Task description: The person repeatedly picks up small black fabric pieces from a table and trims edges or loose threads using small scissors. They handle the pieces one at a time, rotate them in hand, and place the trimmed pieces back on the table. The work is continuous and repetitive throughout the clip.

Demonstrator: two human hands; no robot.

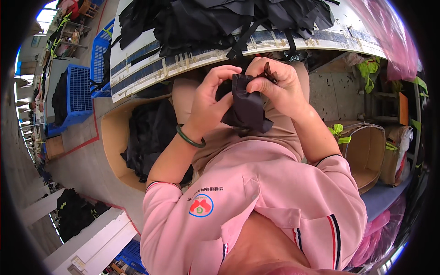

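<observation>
A small sewn piece of black fabric (248,110) hangs over my lap, its stitched upper edge raised between my hands. My left hand (211,101) is closed on the left side of that edge, thumb and fingers pinching it; a dark green bangle (189,137) circles the wrist. On the other side, my right hand (280,87) grips the cloth's top edge with thumb and bent fingers. A small dark item (270,73) sticks out among the right fingers; it looks like thread snips, but its kind is not clear. The lower end of the fabric dangles free.
Black fabric pieces (197,23) with straps lie heaped on the white table (133,75) ahead. At my left stands a cardboard box (112,137) of black cloth, with blue crates (80,89) beyond. Another open cardboard box (369,151) and pink plastic (398,50) are at right.
</observation>
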